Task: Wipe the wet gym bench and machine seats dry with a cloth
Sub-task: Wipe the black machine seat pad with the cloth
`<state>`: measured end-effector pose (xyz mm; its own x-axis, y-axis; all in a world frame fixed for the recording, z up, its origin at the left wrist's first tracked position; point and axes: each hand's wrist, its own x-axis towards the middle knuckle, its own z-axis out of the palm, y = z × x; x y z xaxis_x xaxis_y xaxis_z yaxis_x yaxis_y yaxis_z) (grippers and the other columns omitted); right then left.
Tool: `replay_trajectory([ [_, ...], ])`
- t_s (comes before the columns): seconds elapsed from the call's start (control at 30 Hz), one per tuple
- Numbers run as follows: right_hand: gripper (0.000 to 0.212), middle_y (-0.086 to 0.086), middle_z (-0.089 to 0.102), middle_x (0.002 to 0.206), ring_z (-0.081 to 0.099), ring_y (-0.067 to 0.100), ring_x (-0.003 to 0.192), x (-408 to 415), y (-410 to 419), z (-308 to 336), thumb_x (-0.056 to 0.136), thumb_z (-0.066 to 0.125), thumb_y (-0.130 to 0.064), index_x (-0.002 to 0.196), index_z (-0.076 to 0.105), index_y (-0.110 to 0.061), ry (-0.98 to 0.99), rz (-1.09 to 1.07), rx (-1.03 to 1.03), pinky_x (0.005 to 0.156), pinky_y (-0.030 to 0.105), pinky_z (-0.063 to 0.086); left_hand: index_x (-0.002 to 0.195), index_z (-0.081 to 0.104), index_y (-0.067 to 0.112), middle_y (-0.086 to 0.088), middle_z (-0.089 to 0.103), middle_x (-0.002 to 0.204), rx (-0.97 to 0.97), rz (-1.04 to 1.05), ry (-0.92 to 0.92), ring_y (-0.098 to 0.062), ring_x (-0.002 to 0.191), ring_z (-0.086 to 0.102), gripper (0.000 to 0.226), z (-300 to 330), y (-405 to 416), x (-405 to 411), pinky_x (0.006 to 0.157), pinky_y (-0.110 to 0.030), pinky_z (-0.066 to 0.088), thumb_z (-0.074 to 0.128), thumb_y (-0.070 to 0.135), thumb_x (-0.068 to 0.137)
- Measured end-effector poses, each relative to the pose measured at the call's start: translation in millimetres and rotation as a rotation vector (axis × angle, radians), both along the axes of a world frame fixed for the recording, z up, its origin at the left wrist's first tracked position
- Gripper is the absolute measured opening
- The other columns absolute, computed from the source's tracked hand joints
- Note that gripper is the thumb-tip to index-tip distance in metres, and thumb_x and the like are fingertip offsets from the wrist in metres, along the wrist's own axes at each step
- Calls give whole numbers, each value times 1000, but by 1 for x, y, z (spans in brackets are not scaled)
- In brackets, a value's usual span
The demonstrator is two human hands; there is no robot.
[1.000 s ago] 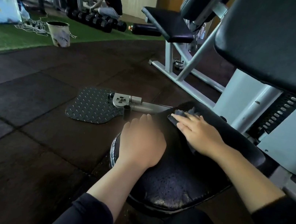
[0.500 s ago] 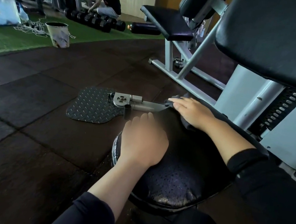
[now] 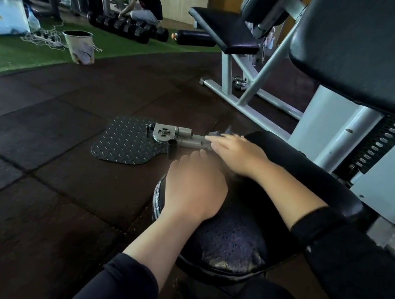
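Seat: the black round seat (image 3: 231, 241) is low and near, in the middle of the picture. Its near edge looks worn and cracked.
Cloth: a small dark cloth (image 3: 218, 133) sits at the far end of the seat, under the right hand. Only a little bit of it peeks out past the fingers.
Right hand: the right hand (image 3: 239, 153) lies flat on the cloth with straight fingers and presses it down. It does not grab it.
Left hand: the left hand (image 3: 194, 190) rests on the left side of the seat. Its fingers bend over the seat's edge and hold no loose thing.
Metal bar: a grey metal bar (image 3: 180, 137) sticks out just past the right fingertips.
Foot plate: a black bumpy foot plate (image 3: 125, 143) lies on the floor at the far end of the bar.
Back pad: a big black pad (image 3: 370, 47) hangs above on the right.
Bench: another black bench (image 3: 222, 30) stands farther away.
Bucket: a pale bucket (image 3: 79, 47) stands far left, at the edge of the green grass mat (image 3: 13, 55).
Person: a person (image 3: 143, 4) crouches far away by a row of black weights (image 3: 127, 27).
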<state>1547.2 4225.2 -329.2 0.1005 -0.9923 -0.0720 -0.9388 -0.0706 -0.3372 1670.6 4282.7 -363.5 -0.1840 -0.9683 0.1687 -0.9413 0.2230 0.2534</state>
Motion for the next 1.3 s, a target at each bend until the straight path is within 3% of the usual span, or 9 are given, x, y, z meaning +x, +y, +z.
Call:
replay_trajectory([
  [0.3, 42, -10, 20, 155, 12, 20, 144, -52, 40, -7, 101, 22, -41, 142, 28, -46, -4, -211, -70, 114, 39, 14, 152, 21, 6, -7, 33, 153, 28, -27, 43, -24, 136, 34, 60, 1, -3, 1, 112, -38, 25, 26, 35, 99],
  [0.47, 42, -18, 25, 151, 15, 21, 144, -41, 111, -16, 98, 29, -45, 138, 20, -55, -64, -212, -162, 107, 42, 29, 154, 14, 15, -6, 8, 162, 107, -144, -15, -24, 148, 10, 60, 6, -5, 7, 119, -39, 7, 25, 41, 102],
  [0.57, 41, -17, 32, 148, 17, 20, 143, -33, 136, -21, 96, 35, -46, 136, 26, -49, -109, -248, -196, 103, 41, 34, 155, 8, 29, 1, -2, 163, 156, -300, -68, -20, 149, -3, 56, 9, -1, 23, 121, -37, -2, 19, 47, 102],
  [0.7, 38, -33, 30, 143, 18, 3, 141, -30, 158, -29, 96, 39, -44, 133, 38, -49, -174, -157, -329, 109, 27, 25, 153, 9, 38, 13, -1, 161, 74, -430, -46, -6, 148, -7, 53, 2, 17, 57, 119, -27, -7, 17, 50, 102],
  [0.83, 39, -30, 38, 136, 30, 0, 134, -31, 170, -37, 91, 42, -55, 130, 45, -51, -170, -166, -420, 100, 29, 41, 151, 17, 40, 17, 8, 160, 13, -443, 43, 0, 146, -2, 55, -5, 24, 66, 116, -18, -9, 13, 53, 98],
  [0.97, 40, -30, 40, 136, 20, -12, 131, -19, 169, -33, 90, 39, -54, 130, 45, -52, -110, -170, -437, 110, 16, 14, 151, 23, 38, 16, 14, 160, -19, -408, 82, -2, 147, 4, 63, -9, 27, 64, 117, -19, -6, 10, 52, 91],
  [1.03, 41, -29, 40, 138, 26, -7, 133, -8, 169, -32, 90, 34, -54, 129, 46, -52, -59, -136, -441, 111, 16, 10, 151, 25, 36, 15, 15, 160, -28, -399, 93, -2, 147, 5, 62, -10, 27, 63, 117, -19, -6, 10, 50, 91],
  [1.13, 39, -20, 49, 137, 43, 5, 130, 12, 179, -38, 94, 34, -48, 130, 49, -46, -14, 17, -505, 114, 26, 23, 150, 28, 35, 14, 19, 159, -33, -393, 133, -1, 146, 8, 61, -10, 27, 62, 116, -17, -6, 10, 46, 92],
  [1.3, 36, -12, 46, 141, 39, 10, 134, -5, 202, -49, 99, 41, -33, 134, 50, -33, 14, 348, -618, 113, 36, 31, 149, 32, 34, 15, 21, 158, -37, -398, 167, 1, 146, 9, 58, -12, 28, 64, 116, -15, -6, 13, 44, 95],
])
